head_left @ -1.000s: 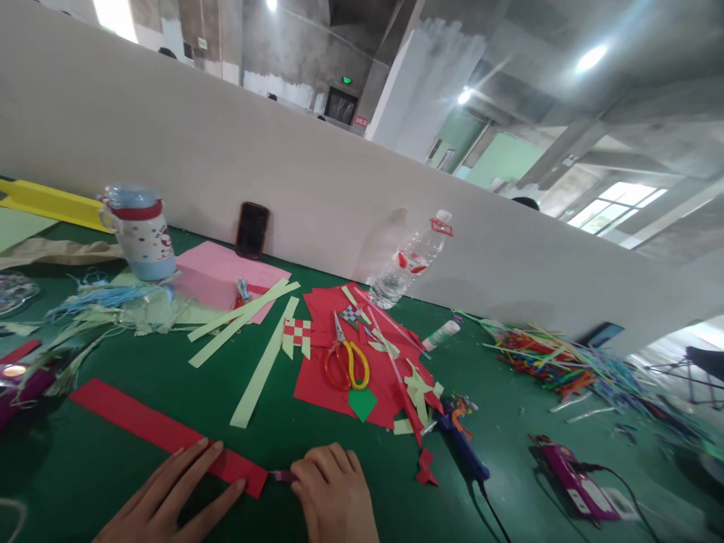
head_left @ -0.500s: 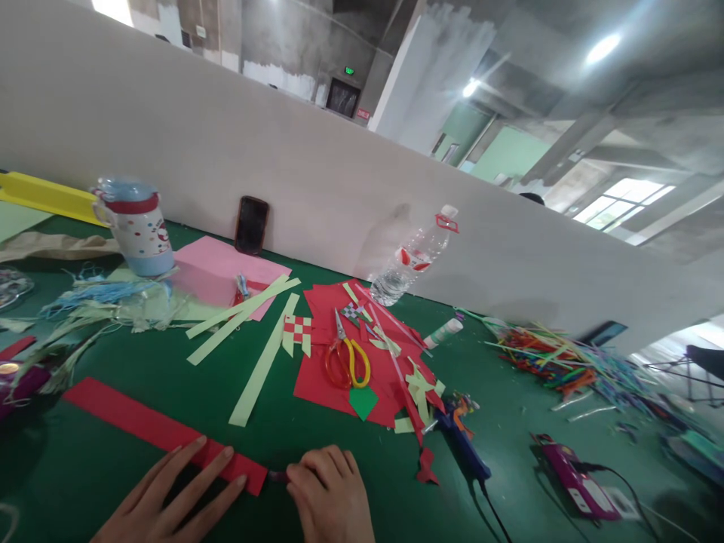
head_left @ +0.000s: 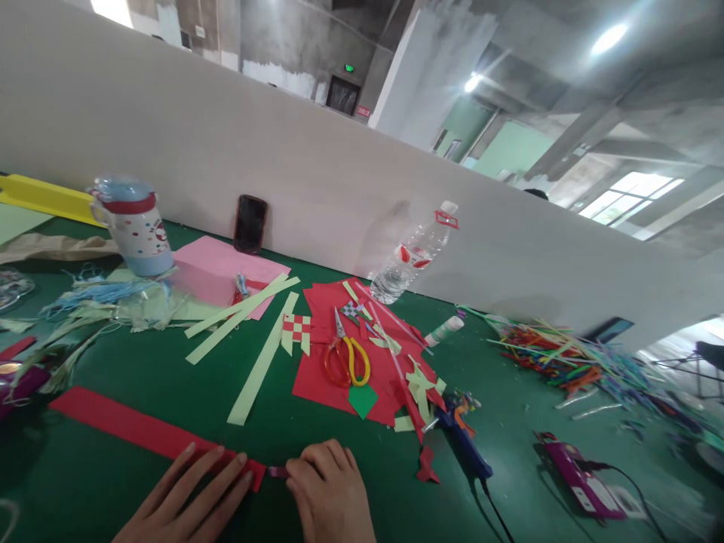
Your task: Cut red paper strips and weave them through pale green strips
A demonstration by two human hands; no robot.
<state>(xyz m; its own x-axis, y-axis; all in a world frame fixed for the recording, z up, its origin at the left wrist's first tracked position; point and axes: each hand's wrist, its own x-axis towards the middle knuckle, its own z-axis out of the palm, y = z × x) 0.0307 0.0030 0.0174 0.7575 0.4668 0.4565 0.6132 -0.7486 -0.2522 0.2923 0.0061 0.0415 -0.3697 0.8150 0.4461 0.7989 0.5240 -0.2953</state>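
A long red paper strip (head_left: 136, 425) lies aslant on the green table. My left hand (head_left: 195, 490) rests flat on its right end, fingers stretched out and slightly apart. Just beyond that end, my right hand (head_left: 333, 483) is closed on a small purple tool (head_left: 277, 472), most of it hidden in the fingers. Its narrow front points at the strip's corner; whether it touches the paper I cannot tell. Pale green paper strips (head_left: 263, 360) and a red-and-white woven paper piece (head_left: 296, 332) lie farther back.
Scissors (head_left: 351, 362) lie on red paper sheets (head_left: 317, 377). To the right are a blue glue gun (head_left: 464, 445) with a cord and a purple device (head_left: 582, 475). A water bottle (head_left: 410, 256), phone (head_left: 250, 224) and cup (head_left: 140, 226) stand along the partition (head_left: 317, 181).
My left hand has slid a little to the right, and the red strip's far end has shifted slightly left. More of the purple tool shows; my right hand stays nearly in place.
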